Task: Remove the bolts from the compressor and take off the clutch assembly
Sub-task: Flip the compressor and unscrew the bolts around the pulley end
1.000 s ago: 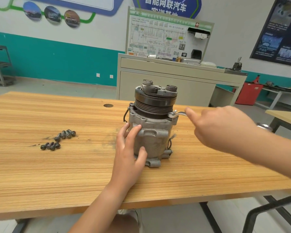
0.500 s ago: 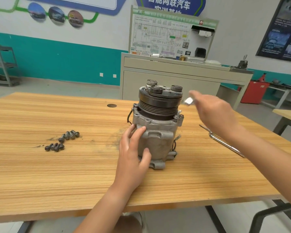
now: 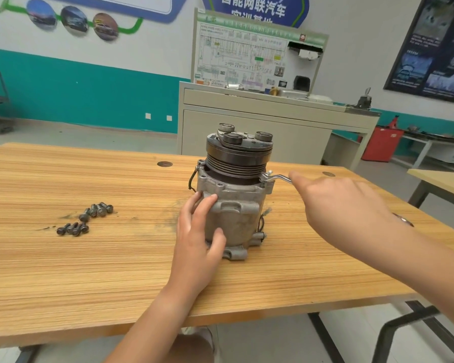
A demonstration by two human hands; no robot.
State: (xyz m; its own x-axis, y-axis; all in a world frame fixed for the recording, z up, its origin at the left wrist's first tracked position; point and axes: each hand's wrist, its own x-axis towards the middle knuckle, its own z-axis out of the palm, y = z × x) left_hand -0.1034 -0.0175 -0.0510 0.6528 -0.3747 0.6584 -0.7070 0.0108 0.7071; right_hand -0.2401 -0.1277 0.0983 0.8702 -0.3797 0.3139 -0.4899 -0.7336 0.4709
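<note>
Compressor (image 3: 236, 218) upright on the wooden table (image 3: 89, 271), seen from the head camera; grey cast housing below, dark clutch assembly (image 3: 239, 155) with its grooved pulley seated on top.

We note the left hand (image 3: 197, 239) against the near left side of the housing. Its fingers (image 3: 207, 203) lie fairly straight along the upper shoulder of the casting and the thumb (image 3: 219, 238) presses lower down on the front. This is a flat bracing contact, not a clenched grip.

We note the right hand (image 3: 344, 205) to the right of the compressor, raised off the table, back of the hand towards the camera. It holds the handle of a wrench (image 3: 277, 177), with one digit stretched along the shaft. The wrench head sits on the flange ear just under the pulley, on the side nearest this hand. The curled fingers under the palm are hidden from us.

Loose bolts (image 3: 89, 217) lie in two small clusters on the table, well to the left of the left hand and apart from the compressor.

Black wire loop (image 3: 192, 179) hangs off the housing just above the left fingertips.

Beyond both hands, behind the table, we record a beige cabinet (image 3: 247, 132) carrying a wiring-diagram board (image 3: 247, 53).
</note>
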